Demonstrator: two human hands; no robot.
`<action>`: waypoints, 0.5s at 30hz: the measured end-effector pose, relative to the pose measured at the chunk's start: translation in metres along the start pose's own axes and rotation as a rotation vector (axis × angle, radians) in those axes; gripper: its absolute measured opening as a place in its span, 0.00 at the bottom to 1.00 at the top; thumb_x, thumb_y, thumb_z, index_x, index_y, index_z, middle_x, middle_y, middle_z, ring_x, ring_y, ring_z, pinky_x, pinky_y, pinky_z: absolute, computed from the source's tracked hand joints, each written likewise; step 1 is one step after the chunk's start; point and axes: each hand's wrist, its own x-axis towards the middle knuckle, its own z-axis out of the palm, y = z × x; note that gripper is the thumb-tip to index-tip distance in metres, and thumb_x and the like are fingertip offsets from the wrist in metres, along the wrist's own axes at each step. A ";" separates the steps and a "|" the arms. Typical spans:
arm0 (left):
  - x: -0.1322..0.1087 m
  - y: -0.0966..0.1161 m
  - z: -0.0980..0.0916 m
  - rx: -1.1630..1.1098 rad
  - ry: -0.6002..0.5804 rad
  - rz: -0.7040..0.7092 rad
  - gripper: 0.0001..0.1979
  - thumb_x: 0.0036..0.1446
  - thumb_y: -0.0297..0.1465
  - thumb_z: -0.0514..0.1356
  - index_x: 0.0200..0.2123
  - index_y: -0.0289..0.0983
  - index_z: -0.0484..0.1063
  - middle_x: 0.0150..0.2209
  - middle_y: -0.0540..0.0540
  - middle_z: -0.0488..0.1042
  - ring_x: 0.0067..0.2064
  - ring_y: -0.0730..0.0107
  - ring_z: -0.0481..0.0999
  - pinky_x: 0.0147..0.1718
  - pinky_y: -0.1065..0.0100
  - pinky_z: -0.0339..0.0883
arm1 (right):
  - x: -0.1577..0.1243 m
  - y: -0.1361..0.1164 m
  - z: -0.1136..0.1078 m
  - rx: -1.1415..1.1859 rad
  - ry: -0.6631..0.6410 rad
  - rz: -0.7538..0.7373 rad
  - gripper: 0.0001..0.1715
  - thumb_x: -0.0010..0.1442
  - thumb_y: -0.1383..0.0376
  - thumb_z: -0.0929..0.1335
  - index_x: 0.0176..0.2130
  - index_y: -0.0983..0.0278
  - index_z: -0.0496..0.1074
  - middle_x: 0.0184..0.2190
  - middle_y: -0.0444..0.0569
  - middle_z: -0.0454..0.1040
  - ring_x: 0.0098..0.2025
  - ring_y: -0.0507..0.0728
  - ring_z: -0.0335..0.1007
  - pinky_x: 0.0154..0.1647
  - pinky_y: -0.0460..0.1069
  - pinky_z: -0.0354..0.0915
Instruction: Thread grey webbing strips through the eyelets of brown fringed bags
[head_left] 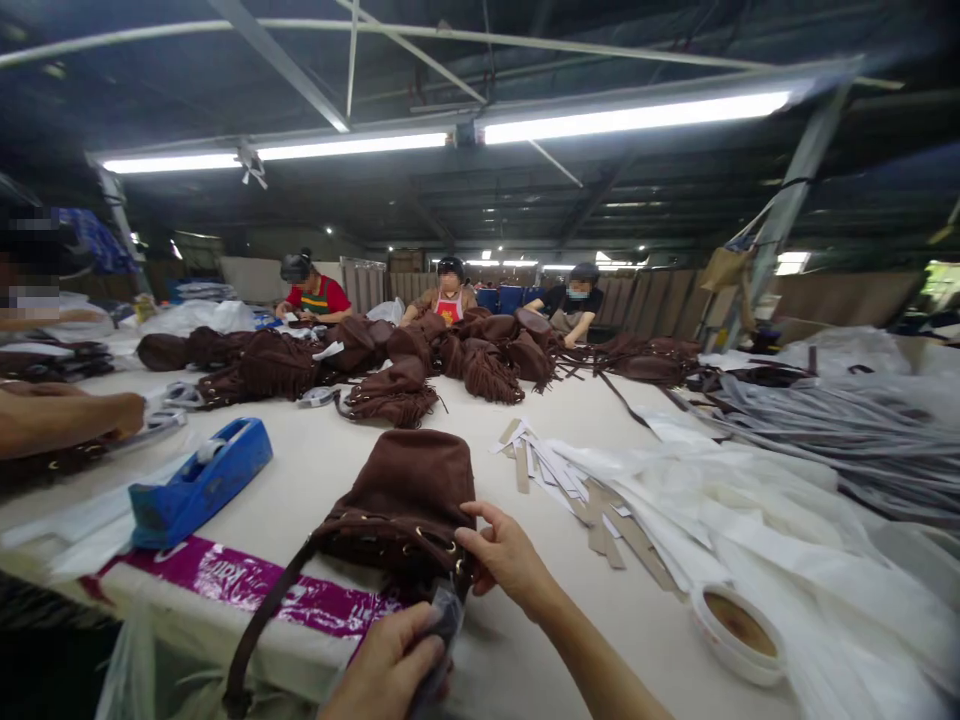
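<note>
A brown suede bucket bag (409,490) lies on the white table (315,460) in front of me, its mouth toward me and its strap (259,625) hanging over the near edge. My right hand (504,555) grips the bag's studded rim with curled fingers. My left hand (390,670) is closed on a small grey, plastic-looking piece (448,618) right at the bag's mouth.
A blue tape dispenser (196,482) sits left of the bag. A tape roll (739,630), cardboard strips (600,510) and white sheets (750,510) lie to the right. More fringed brown bags (450,365) are piled mid-table. Three people work at the far side; another person's arm (67,420) reaches in at left.
</note>
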 end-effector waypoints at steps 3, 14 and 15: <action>0.006 0.001 0.004 -0.172 -0.003 -0.099 0.22 0.44 0.50 0.62 0.28 0.36 0.67 0.25 0.48 0.73 0.25 0.68 0.71 0.25 0.71 0.61 | -0.002 0.003 0.010 -0.053 0.082 -0.063 0.21 0.48 0.56 0.71 0.40 0.64 0.66 0.15 0.32 0.61 0.12 0.48 0.59 0.09 0.43 0.60; 0.012 0.002 0.012 -0.379 0.030 -0.196 0.21 0.51 0.48 0.61 0.31 0.34 0.68 0.25 0.43 0.75 0.20 0.71 0.70 0.20 0.72 0.61 | -0.007 0.004 0.013 -0.103 0.061 -0.087 0.18 0.47 0.57 0.73 0.31 0.62 0.64 0.14 0.33 0.62 0.11 0.47 0.59 0.11 0.42 0.56; 0.013 0.009 0.013 -0.442 0.016 -0.207 0.19 0.53 0.45 0.61 0.31 0.34 0.68 0.24 0.44 0.75 0.19 0.73 0.69 0.19 0.73 0.61 | -0.008 0.003 0.012 -0.055 0.070 -0.069 0.20 0.47 0.54 0.73 0.33 0.62 0.64 0.14 0.33 0.62 0.12 0.48 0.59 0.12 0.43 0.57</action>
